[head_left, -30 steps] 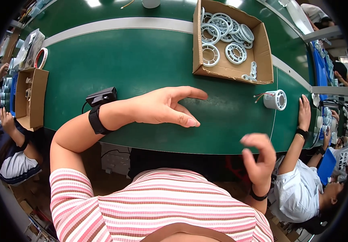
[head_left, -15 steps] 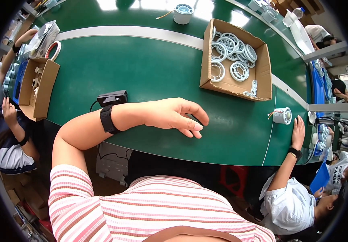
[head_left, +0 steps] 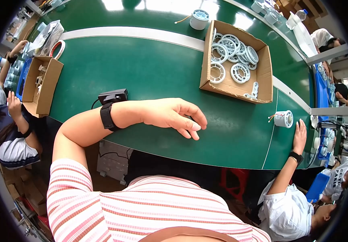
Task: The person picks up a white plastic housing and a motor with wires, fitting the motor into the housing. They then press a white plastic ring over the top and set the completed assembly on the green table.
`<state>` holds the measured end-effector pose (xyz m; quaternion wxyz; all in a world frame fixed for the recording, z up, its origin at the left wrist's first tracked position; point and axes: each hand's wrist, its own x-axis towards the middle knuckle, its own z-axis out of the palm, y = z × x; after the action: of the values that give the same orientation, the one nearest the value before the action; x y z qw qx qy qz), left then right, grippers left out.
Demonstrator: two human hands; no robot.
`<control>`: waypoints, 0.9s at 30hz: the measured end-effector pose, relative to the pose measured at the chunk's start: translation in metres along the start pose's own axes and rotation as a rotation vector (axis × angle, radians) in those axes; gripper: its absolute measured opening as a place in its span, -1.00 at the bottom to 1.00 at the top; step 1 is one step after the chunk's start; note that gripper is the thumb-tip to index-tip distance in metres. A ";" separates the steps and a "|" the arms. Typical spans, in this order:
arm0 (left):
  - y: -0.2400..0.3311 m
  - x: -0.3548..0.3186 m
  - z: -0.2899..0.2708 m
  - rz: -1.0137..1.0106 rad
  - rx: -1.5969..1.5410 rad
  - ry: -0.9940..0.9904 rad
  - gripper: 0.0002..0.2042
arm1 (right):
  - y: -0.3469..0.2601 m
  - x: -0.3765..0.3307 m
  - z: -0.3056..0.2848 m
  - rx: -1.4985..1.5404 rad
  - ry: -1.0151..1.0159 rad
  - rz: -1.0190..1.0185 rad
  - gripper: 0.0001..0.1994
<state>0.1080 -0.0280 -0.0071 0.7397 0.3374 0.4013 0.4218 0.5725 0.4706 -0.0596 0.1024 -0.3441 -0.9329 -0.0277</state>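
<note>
My left hand is held over the green table, its forearm crossing from the left with a black wristband on it. The fingers are loosely bent and apart, with nothing between them. Close behind the wrist stands a small black device with a cable. To the far right of my hand, an open cardboard box holds several pale blue slotted rings and a small pale link-shaped part. My right hand is out of the picture.
A white cylindrical part with wires stands beyond the metal strip. Another lies at the right, beside a co-worker's hand. At the left are a cardboard box, a tape roll and another person's hand.
The far white cylindrical part has shifted to the right beyond the strip. My left hand stays nearly still, its fingers slightly more bent. The view has shifted a little.
</note>
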 end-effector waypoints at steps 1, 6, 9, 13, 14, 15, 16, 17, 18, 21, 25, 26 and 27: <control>0.000 -0.001 -0.001 -0.001 0.002 -0.002 -0.58 | 0.000 -0.001 0.000 0.013 0.008 0.000 -0.57; 0.001 -0.001 0.000 -0.004 0.002 -0.005 -0.58 | 0.002 -0.003 -0.001 -0.065 -0.029 0.046 -0.58; 0.001 -0.002 0.000 -0.011 0.005 -0.022 -0.60 | 0.000 -0.006 -0.014 -0.185 0.012 0.023 -0.58; 0.001 0.000 -0.001 -0.031 0.017 -0.017 -0.60 | -0.071 0.001 -0.046 -0.115 0.185 -0.100 -0.59; 0.000 -0.003 -0.001 -0.032 0.015 -0.006 -0.60 | -0.120 0.009 -0.055 0.087 0.222 -0.127 -0.60; 0.001 -0.003 -0.001 -0.029 0.016 -0.014 -0.60 | -0.157 0.011 -0.069 0.272 0.261 -0.145 -0.61; 0.001 -0.003 -0.001 -0.032 0.014 -0.015 -0.60 | -0.184 0.013 -0.073 0.271 0.261 -0.144 -0.61; 0.001 -0.003 0.000 -0.034 0.012 -0.014 -0.60 | -0.208 0.015 -0.075 0.176 0.139 -0.288 -0.62; 0.002 -0.003 0.000 -0.030 0.012 -0.016 -0.60 | -0.220 0.016 -0.078 0.075 0.017 -0.431 -0.62; 0.004 -0.001 -0.001 -0.033 0.018 -0.025 -0.60 | -0.214 0.014 -0.076 0.063 -0.003 -0.404 -0.65; 0.002 -0.001 -0.001 -0.019 -0.024 -0.012 -0.57 | -0.197 0.000 -0.063 0.040 -0.039 -0.353 -0.69; 0.002 -0.001 -0.001 -0.017 -0.022 -0.014 -0.57 | -0.191 -0.004 -0.061 0.033 -0.048 -0.340 -0.70; 0.002 -0.002 0.000 -0.016 -0.021 -0.015 -0.57 | -0.185 -0.009 -0.058 0.027 -0.055 -0.328 -0.72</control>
<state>0.1063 -0.0287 -0.0050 0.7497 0.3295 0.3939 0.4174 0.4690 0.3169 -0.0010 0.0753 -0.1864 -0.9793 -0.0222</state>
